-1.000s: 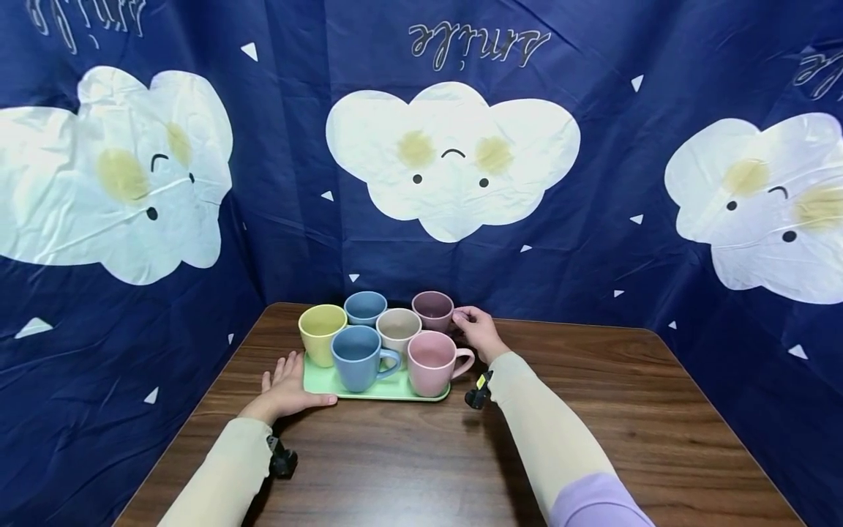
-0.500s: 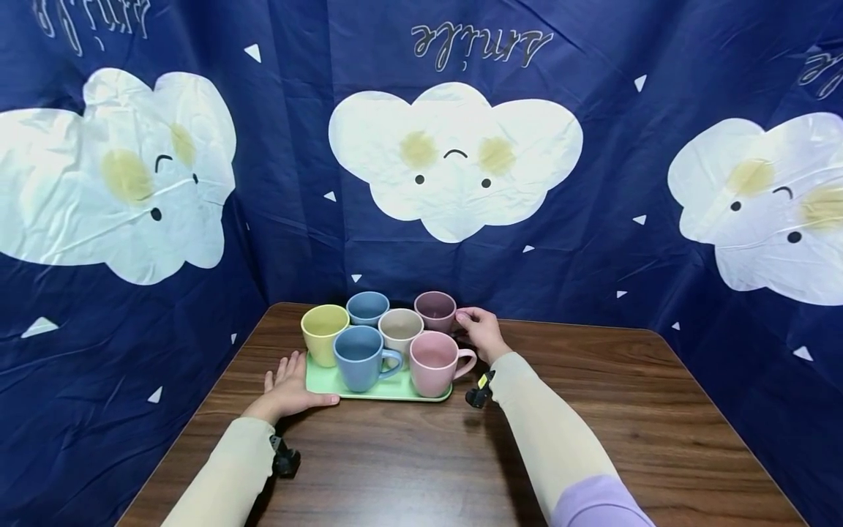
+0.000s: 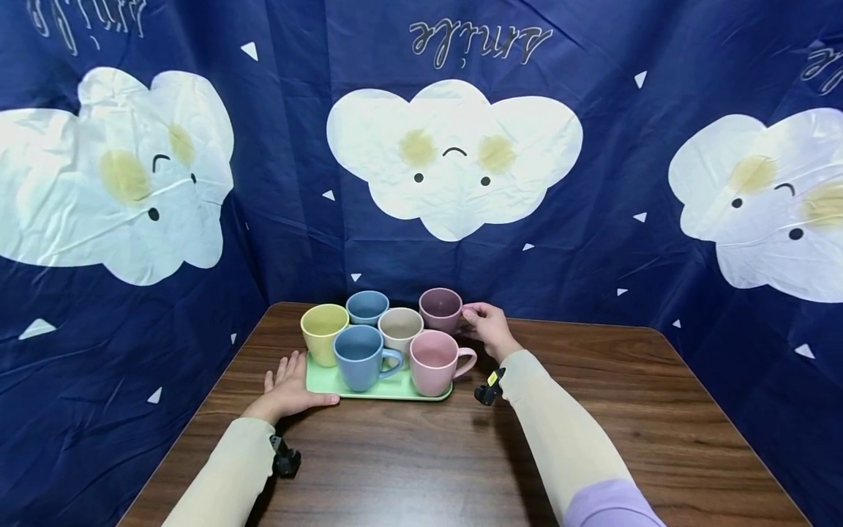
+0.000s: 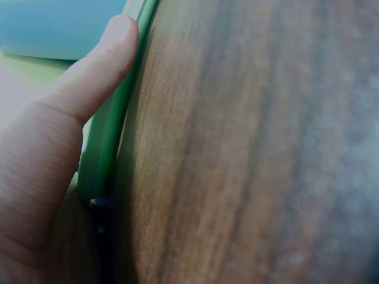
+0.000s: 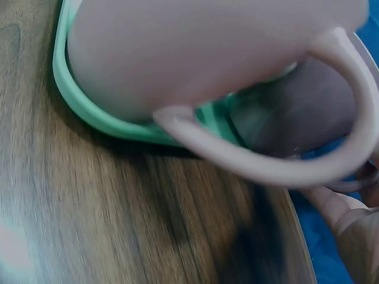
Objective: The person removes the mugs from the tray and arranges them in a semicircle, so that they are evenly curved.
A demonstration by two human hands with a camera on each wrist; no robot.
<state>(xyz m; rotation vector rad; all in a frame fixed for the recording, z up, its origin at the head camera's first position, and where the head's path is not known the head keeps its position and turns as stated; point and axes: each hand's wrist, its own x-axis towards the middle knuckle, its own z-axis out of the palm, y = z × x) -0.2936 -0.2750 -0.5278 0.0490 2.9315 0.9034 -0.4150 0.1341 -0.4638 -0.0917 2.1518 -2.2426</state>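
Note:
My right hand (image 3: 489,329) pinches the handle of a dark mauve mug (image 3: 440,319) at the back right corner of a green tray (image 3: 395,390). In the right wrist view that mug (image 5: 296,109) shows partly behind the pink mug's handle. My left hand (image 3: 287,388) lies against the tray's front left corner, fingers straight, the thumb along its front edge. Also on the tray are a pink mug (image 3: 431,366), a blue mug (image 3: 358,362) in front, a beige mug (image 3: 397,338), a yellow mug (image 3: 323,340) and a second blue mug (image 3: 366,308) behind.
A brown wooden table (image 3: 593,395) extends right of the tray and in front of it. A navy curtain (image 3: 290,197) with white clouds hangs around the back and sides. The pink mug's handle (image 5: 249,163) juts over the tray's right edge, near my right wrist.
My right hand and the mauve mug have shifted slightly right and away from the beige mug. The left hand and the tray stay where they were.

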